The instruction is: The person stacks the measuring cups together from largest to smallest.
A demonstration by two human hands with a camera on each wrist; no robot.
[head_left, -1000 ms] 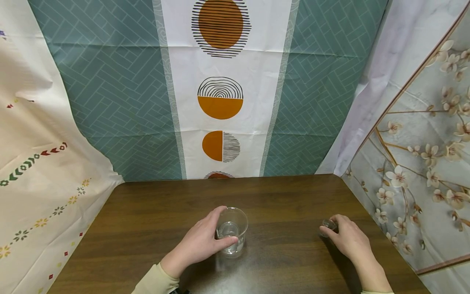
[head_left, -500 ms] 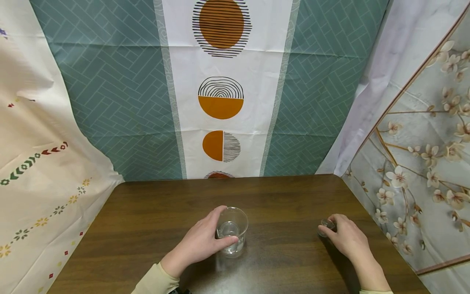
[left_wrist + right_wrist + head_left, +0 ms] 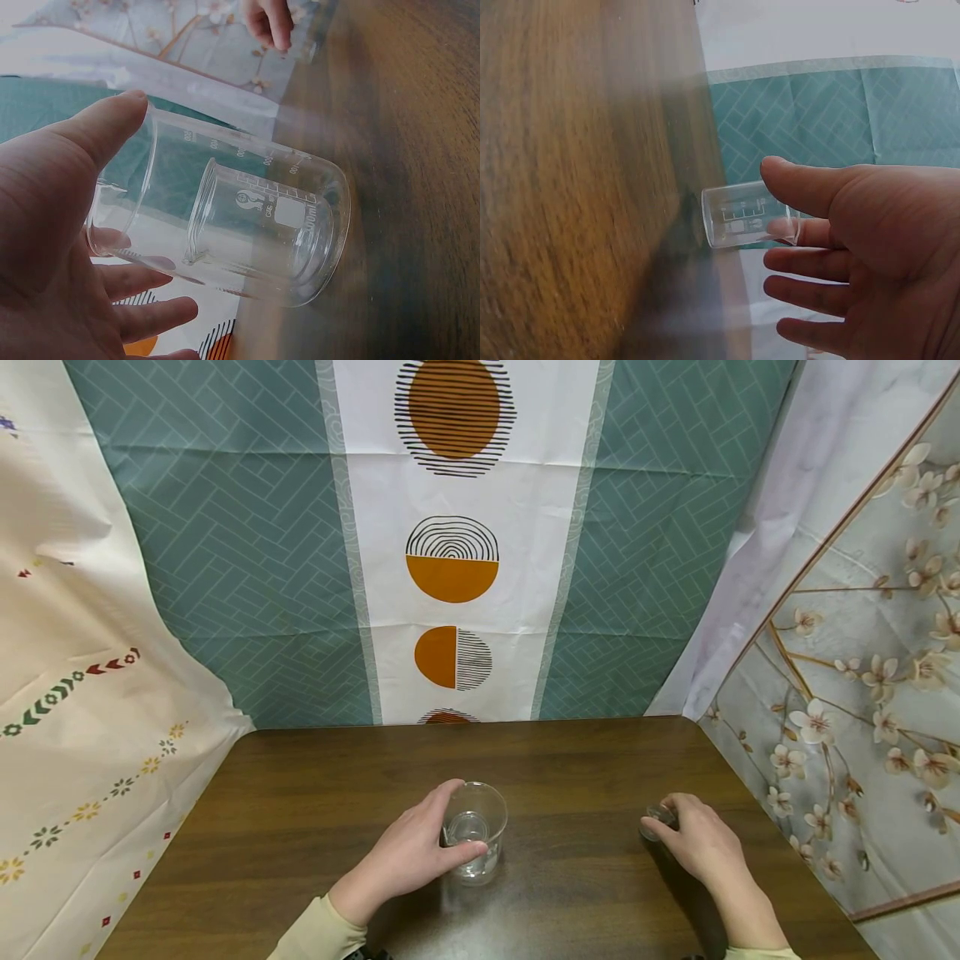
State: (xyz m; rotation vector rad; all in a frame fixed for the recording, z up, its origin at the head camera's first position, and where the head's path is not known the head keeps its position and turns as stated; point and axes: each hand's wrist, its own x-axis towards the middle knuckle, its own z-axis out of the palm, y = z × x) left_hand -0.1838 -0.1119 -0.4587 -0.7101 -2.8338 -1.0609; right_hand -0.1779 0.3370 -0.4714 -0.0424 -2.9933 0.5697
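Observation:
A large clear glass beaker (image 3: 492, 817) stands upright on the table, and my left hand (image 3: 417, 845) holds it near the rim between thumb and fingers. Inside it sits a smaller glass beaker (image 3: 259, 214) with white printed markings, its 100 ml label showing in the left wrist view. Over to the right, my right hand (image 3: 705, 837) pinches a third, tiny beaker (image 3: 739, 214) at its rim between thumb and index finger. The other fingers of that hand are spread apart below. In the right wrist view the tiny beaker's base is close over the tabletop.
The dark brown wooden table (image 3: 322, 777) spans the lower view. A teal and white patterned cloth (image 3: 285, 568) hangs behind its far edge. Cream cloth (image 3: 90, 777) hangs along the left side and a floral panel (image 3: 870, 710) along the right.
My right hand has shifted slightly left and away from me with the tiny beaker. The left hand and the large beaker have stayed put.

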